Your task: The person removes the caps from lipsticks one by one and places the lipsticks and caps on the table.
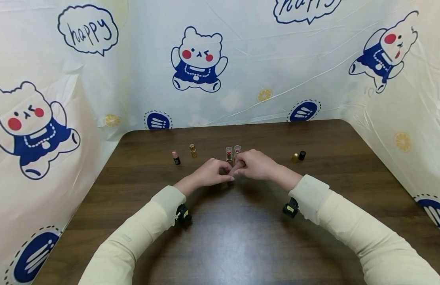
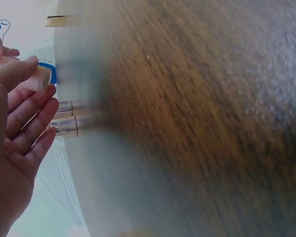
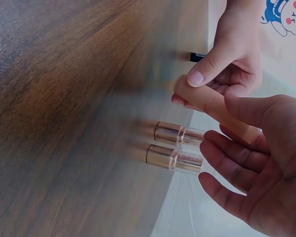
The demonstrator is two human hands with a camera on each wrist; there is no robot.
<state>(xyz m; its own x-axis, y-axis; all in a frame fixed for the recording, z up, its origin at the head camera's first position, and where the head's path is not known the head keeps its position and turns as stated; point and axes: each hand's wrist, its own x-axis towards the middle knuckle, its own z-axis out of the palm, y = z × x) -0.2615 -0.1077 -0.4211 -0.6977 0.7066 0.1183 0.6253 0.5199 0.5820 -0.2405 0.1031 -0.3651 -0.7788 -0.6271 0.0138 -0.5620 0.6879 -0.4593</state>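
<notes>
Left hand (image 1: 213,173) and right hand (image 1: 256,164) pinch opposite ends of one beige tube (image 3: 208,100).
Head view: the beige tube sits at three o'clock of the left hand's fingers and nine o'clock of the right's, partly hidden by both; clear-capped lipsticks (image 1: 229,155) stand at twelve o'clock on the wooden table (image 1: 220,237). Left wrist view: the left thumb lies over the beige tube, the index finger beneath, its round end poking out at three o'clock. Right wrist view: the beige tube slants from ten to four o'clock; the left thumb presses its upper end, while the right thumb and forefinger grasp the lower, the right hand's other fingers extended.
</notes>
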